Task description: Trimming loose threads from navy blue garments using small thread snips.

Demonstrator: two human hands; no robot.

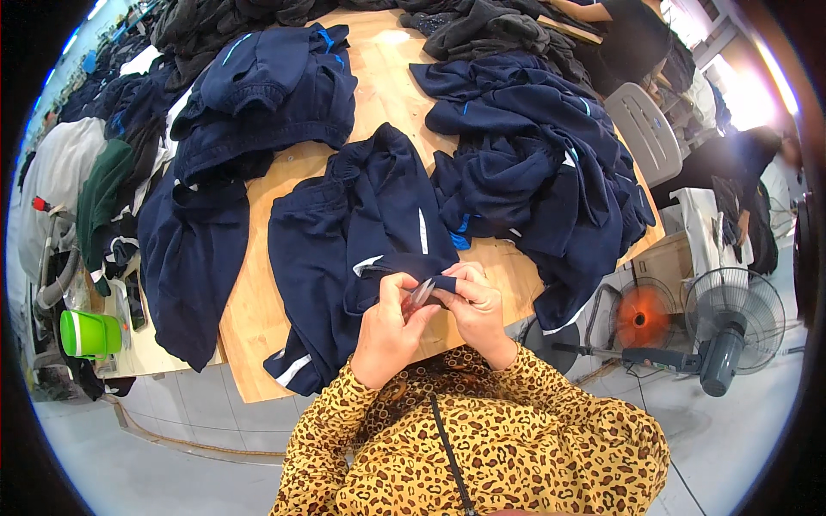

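Note:
Navy trousers (379, 206) with white strips lie on the table in front of me, their waistband toward the far side. One leg end is drawn up to my hands at the near edge. My left hand (387, 335) is closed around small thread snips (419, 297), whose silvery blades point up at the cloth. Pinched in my right hand (475, 314) is the hem of that leg, right beside the blades. The fingers partly hide the snips' handle.
Piles of navy garments lie on the wooden table (258, 335) at left (267, 95) and right (542, 163). A green bucket (90, 334) stands far left. Fans (731, 318), a grey plastic chair (644, 133) and a seated person (731, 163) are at right. Another person's arm shows at the back.

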